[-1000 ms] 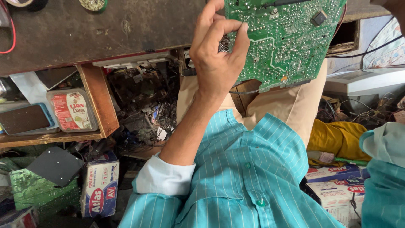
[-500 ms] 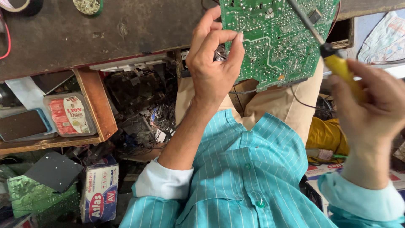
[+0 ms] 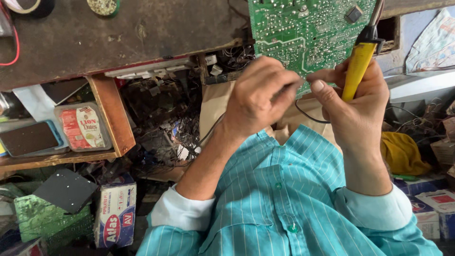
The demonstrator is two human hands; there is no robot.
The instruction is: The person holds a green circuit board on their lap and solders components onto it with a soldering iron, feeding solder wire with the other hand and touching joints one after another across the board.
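Green circuit board [image 3: 308,28] leans at the table [image 3: 118,38] edge: light, stiff, fragile; take it by the rim, I judge. Your left hand [image 3: 258,97] pinches something thin below it, fingers closed. Your right hand [image 3: 358,102] grips the yellow soldering iron [image 3: 356,66], tip raised toward the board, wrists close together.

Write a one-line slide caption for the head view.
Right hand holds a yellow-handled soldering iron beside the left hand, both below a green circuit board.
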